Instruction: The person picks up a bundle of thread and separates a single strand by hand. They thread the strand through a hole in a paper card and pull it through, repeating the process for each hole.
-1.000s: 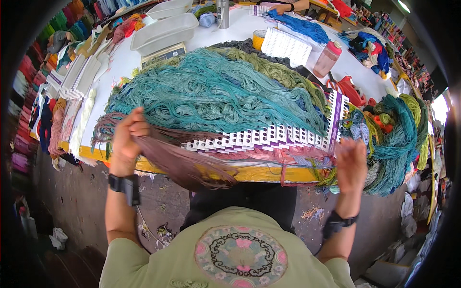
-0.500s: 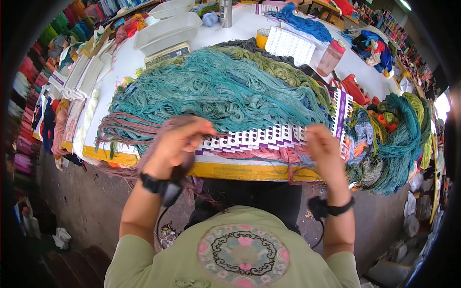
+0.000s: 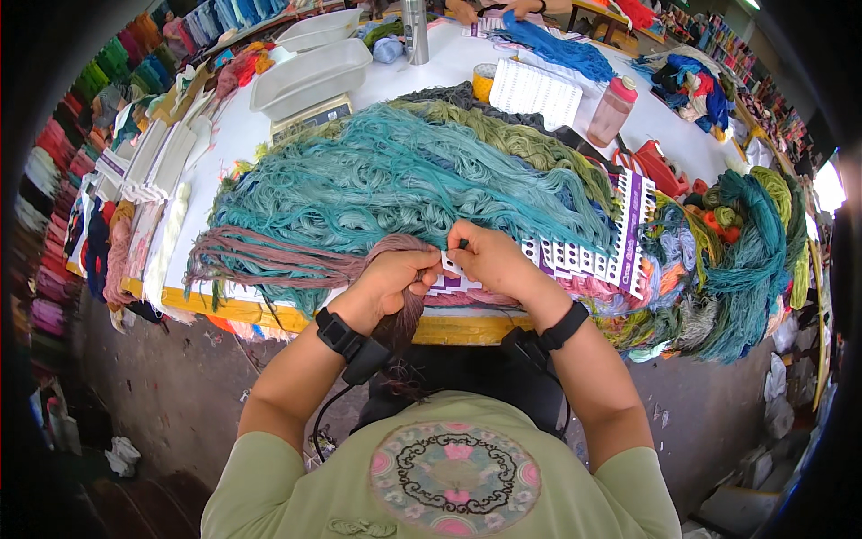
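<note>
My left hand [image 3: 395, 277] is closed on a bundle of mauve thread [image 3: 285, 255]. The strands spread left over the table, and a dark tail [image 3: 400, 328] hangs past its front edge. Close beside it, my right hand [image 3: 494, 260] is pinched at a small white punched card [image 3: 448, 264], partly hidden between both hands. More overlapping white cards [image 3: 575, 259] with dark holes and purple strips lie to the right. Just beyond my hands spreads a large heap of teal thread [image 3: 359, 171]. Pink thread [image 3: 476, 298] lies along the edge beneath the cards.
Olive thread [image 3: 530, 144] and multicoloured skeins [image 3: 745, 234] lie right. Farther back stand a pink-capped bottle [image 3: 613, 112], a metal flask [image 3: 415, 31], a plastic tray [image 3: 314, 76] on a scale and red-handled scissors [image 3: 628, 162]. Another person's hands [image 3: 462, 11] work at the far side.
Both hands have come together at the middle of the front edge, the left moving right with the mauve thread, the right moving left. The right fingers have closed at a card.
</note>
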`<state>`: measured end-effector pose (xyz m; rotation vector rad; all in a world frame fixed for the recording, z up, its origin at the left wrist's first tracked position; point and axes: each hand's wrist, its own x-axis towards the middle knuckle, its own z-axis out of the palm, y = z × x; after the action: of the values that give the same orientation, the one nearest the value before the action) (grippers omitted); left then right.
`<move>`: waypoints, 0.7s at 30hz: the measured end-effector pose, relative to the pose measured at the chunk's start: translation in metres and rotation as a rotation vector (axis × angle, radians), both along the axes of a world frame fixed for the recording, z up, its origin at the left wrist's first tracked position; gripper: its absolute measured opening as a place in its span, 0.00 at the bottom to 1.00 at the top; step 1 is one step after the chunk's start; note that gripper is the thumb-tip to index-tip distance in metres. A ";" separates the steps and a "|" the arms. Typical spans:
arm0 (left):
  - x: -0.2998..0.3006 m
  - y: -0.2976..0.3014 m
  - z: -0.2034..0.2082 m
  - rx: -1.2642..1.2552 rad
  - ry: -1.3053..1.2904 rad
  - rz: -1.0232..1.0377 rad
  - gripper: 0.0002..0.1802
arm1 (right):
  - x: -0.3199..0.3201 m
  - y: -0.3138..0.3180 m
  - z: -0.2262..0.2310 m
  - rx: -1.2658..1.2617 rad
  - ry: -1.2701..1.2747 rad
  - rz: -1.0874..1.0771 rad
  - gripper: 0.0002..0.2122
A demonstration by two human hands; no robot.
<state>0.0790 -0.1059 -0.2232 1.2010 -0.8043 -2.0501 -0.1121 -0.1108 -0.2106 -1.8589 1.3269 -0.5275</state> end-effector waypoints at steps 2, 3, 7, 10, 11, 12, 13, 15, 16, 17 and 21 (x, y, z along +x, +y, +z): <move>0.002 -0.002 0.000 -0.028 -0.002 -0.038 0.07 | 0.002 -0.003 0.001 0.021 0.003 0.004 0.07; 0.003 -0.003 0.000 -0.057 -0.002 -0.076 0.07 | 0.002 -0.003 0.001 0.041 0.008 0.008 0.06; 0.004 -0.006 -0.006 -0.058 -0.049 -0.098 0.07 | -0.001 -0.005 0.005 0.258 -0.143 -0.027 0.06; 0.003 -0.005 -0.009 -0.050 0.005 -0.099 0.08 | -0.003 -0.006 0.004 0.367 -0.245 -0.038 0.05; 0.002 -0.003 -0.011 -0.078 -0.050 -0.093 0.08 | -0.001 -0.006 0.004 0.369 -0.246 -0.038 0.05; -0.001 -0.002 -0.009 -0.105 -0.103 -0.087 0.08 | 0.000 -0.005 0.005 0.346 -0.234 -0.033 0.05; -0.003 -0.001 -0.006 -0.102 -0.102 -0.086 0.08 | 0.001 -0.005 0.005 0.323 -0.221 -0.028 0.05; -0.005 0.002 0.001 -0.064 -0.474 -0.198 0.09 | -0.001 -0.006 0.000 0.349 -0.267 -0.019 0.05; -0.003 0.003 -0.001 -0.060 -0.471 -0.194 0.09 | -0.003 -0.005 -0.002 0.372 -0.315 -0.010 0.05; 0.003 0.005 -0.002 -0.263 -0.514 -0.200 0.09 | -0.005 -0.005 -0.002 0.376 -0.313 -0.007 0.05; 0.044 -0.005 -0.006 -0.361 -0.448 0.011 0.12 | -0.011 -0.004 -0.003 0.420 -0.412 -0.008 0.06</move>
<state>0.1225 -0.1104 -0.2292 1.4587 -1.3077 -1.5496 -0.1231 -0.1144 -0.2138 -1.3174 1.0689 -0.5506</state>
